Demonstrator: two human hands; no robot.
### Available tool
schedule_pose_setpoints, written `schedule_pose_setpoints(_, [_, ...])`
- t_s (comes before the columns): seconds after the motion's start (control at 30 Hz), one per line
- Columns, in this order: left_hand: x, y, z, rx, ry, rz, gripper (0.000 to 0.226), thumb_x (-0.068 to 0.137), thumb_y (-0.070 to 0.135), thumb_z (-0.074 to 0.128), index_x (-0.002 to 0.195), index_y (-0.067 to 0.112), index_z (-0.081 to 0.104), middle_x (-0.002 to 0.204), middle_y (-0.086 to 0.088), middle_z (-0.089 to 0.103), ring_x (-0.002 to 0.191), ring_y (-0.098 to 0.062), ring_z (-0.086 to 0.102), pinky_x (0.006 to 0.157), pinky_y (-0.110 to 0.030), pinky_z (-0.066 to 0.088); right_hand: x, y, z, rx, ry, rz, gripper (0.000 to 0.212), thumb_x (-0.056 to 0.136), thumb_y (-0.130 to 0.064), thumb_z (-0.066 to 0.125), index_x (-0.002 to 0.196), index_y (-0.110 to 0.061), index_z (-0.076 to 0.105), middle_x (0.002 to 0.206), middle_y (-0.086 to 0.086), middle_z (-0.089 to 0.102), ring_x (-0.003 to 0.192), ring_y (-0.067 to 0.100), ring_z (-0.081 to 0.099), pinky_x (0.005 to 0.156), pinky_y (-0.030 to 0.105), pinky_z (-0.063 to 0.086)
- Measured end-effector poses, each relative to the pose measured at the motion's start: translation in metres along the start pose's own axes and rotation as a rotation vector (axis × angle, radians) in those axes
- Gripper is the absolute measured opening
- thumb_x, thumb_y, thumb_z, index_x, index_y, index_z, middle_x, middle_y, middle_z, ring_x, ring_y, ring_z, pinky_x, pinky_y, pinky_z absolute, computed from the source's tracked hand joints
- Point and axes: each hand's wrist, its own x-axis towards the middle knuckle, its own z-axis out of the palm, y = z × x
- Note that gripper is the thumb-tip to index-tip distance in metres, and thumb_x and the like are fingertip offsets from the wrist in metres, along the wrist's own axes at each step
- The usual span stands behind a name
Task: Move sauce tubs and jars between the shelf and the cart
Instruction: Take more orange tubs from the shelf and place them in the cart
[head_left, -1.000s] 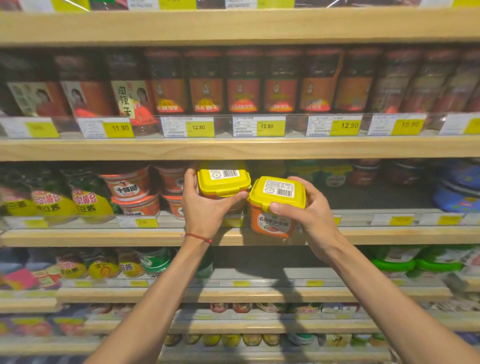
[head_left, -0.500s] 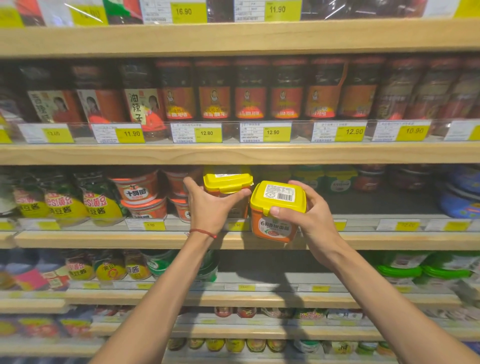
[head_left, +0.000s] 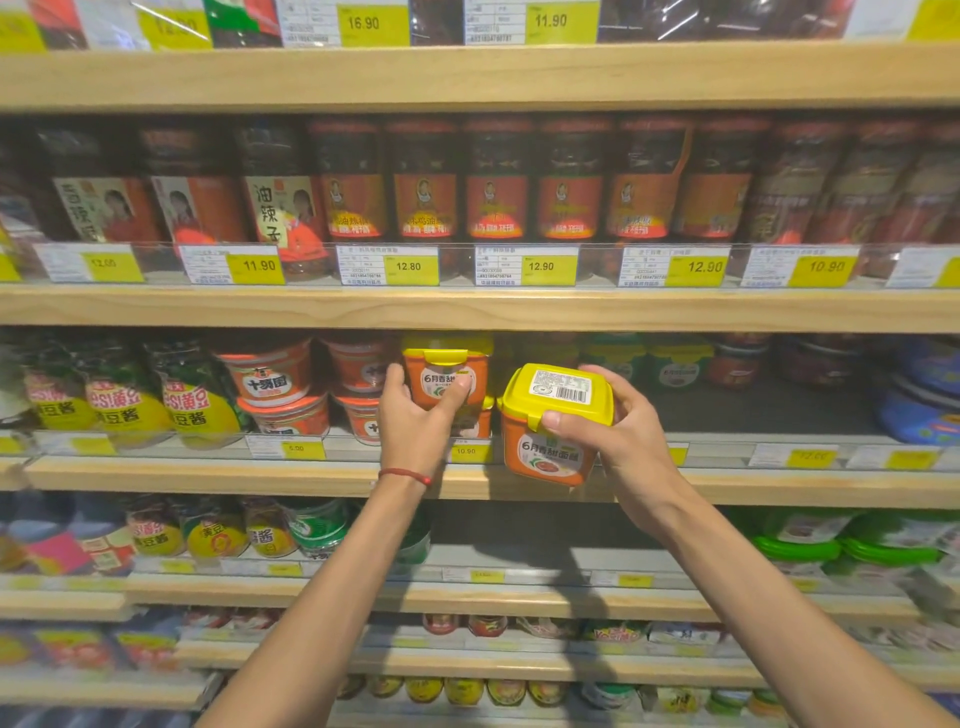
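1. The left hand grips the left tub. The thumb presses on the front label and the other fingers wrap round the tub's left side, so the hand is clamped on it.
2. That tub (orange body, yellow lid) stands upright inside the middle shelf. It sits on a lower tub of the same kind, its lid close under the board above.
3. The right hand holds the right tub. The thumb curls over the near edge of the lid and the fingers hook over the far right edge, clamped tight.
4. The right tub hangs in the air in front of the shelf's wooden edge, tilted so that its lid and barcode sticker face the camera. It is just right of the left tub; whether the two touch, I cannot tell.
5. A red string bracelet circles the left wrist.
6. Left of the left tub, round tubs with orange bands stand stacked two high. Farther left are pouches with yellow labels.
7. One level up, a row of jars with red labels stands behind price tags reading 12.80 and 12.90.
8. One level down, at the right, lie green-lidded tubs.
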Motion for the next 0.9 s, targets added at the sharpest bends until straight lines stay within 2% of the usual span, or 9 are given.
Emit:
schedule_pose_setpoints(0.3, [0.011,0.007,0.005,0.207,-0.041,-0.03,0.035,0.086,0.032,0.08,0.094,0.019,0.048,0.1,-0.006,0.062,0.091,-0.024,0.06,0.083,-0.038,0.05,0.002,0.002,-0.002,0.016,-0.019,0.006,0.097,0.047,-0.032,0.096,0.135,-0.017,0.058,0.109,0.003,0.079,0.097,0.018,0.078,0.074,0.027,0.061])
schedule_pose_setpoints(0.47, [0.009,0.009,0.01,0.278,0.003,-0.059,0.037,0.087,0.033,0.079,0.1,0.012,0.051,0.103,-0.006,0.062,0.094,-0.024,0.06,0.078,-0.03,0.043,0.003,0.006,-0.004,0.027,-0.03,0.023,0.101,0.046,-0.035,0.096,0.138,-0.019,0.057,0.114,0.006,0.078,0.104,0.024,0.077,0.079,0.034,0.062])
schedule_pose_setpoints(0.53, [0.005,0.006,0.01,0.259,0.035,-0.068,0.051,0.081,0.044,0.081,0.108,0.011,0.053,0.114,-0.008,0.065,0.107,-0.026,0.063,0.088,-0.034,0.05,0.002,0.008,-0.005,0.03,-0.031,0.027,0.103,0.046,-0.035,0.096,0.139,-0.02,0.057,0.116,0.006,0.078,0.105,0.024,0.077,0.081,0.035,0.062])
schedule_pose_setpoints(0.6, [-0.009,0.003,0.009,0.181,0.103,-0.069,0.074,0.078,0.05,0.083,0.131,0.011,0.05,0.139,-0.009,0.058,0.13,-0.024,0.055,0.109,-0.04,0.046,0.0,0.008,-0.006,0.043,-0.033,0.036,0.104,0.046,-0.033,0.097,0.141,-0.021,0.056,0.118,0.007,0.077,0.106,0.024,0.076,0.082,0.036,0.062])
schedule_pose_setpoints(0.63, [-0.022,0.006,0.009,0.102,0.14,-0.039,0.074,0.083,0.04,0.082,0.14,0.013,0.045,0.147,-0.008,0.052,0.137,-0.02,0.049,0.115,-0.038,0.042,0.0,0.009,-0.007,0.049,-0.035,0.039,0.103,0.047,-0.033,0.097,0.141,-0.021,0.056,0.119,0.007,0.077,0.106,0.024,0.076,0.082,0.035,0.062])
schedule_pose_setpoints(0.7, [-0.045,0.009,0.008,-0.003,0.159,0.096,0.056,0.091,0.012,0.073,0.14,0.015,0.047,0.144,-0.005,0.053,0.136,-0.013,0.05,0.117,-0.033,0.04,-0.001,0.008,-0.009,0.065,-0.038,0.044,0.101,0.05,-0.029,0.097,0.142,-0.02,0.056,0.119,0.007,0.077,0.105,0.023,0.077,0.081,0.034,0.062])
schedule_pose_setpoints(0.77, [-0.061,0.009,0.005,-0.021,-0.039,0.14,0.054,0.085,0.002,0.069,0.135,0.016,0.051,0.138,-0.003,0.057,0.132,-0.011,0.054,0.116,-0.038,0.042,-0.001,0.006,-0.01,0.091,-0.028,0.049,0.099,0.052,-0.027,0.097,0.142,-0.019,0.055,0.118,0.006,0.077,0.105,0.022,0.077,0.082,0.035,0.062])
schedule_pose_setpoints(0.87, [-0.067,0.018,0.005,-0.063,-0.565,-0.018,0.085,0.072,0.018,0.082,0.147,0.018,0.043,0.148,-0.002,0.054,0.139,-0.015,0.05,0.116,-0.039,0.04,0.001,-0.001,-0.012,0.125,-0.034,0.053,0.095,0.052,-0.03,0.095,0.137,-0.013,0.057,0.112,0.006,0.078,0.101,0.022,0.075,0.084,0.039,0.061])
schedule_pose_setpoints(0.9, [-0.066,0.023,0.007,-0.049,-0.664,-0.05,0.087,0.073,0.017,0.086,0.148,0.019,0.042,0.147,-0.002,0.056,0.138,-0.016,0.052,0.114,-0.037,0.043,0.001,-0.003,-0.013,0.128,-0.058,0.051,0.093,0.053,-0.029,0.095,0.136,-0.01,0.058,0.11,0.007,0.077,0.099,0.023,0.074,0.084,0.04,0.061])
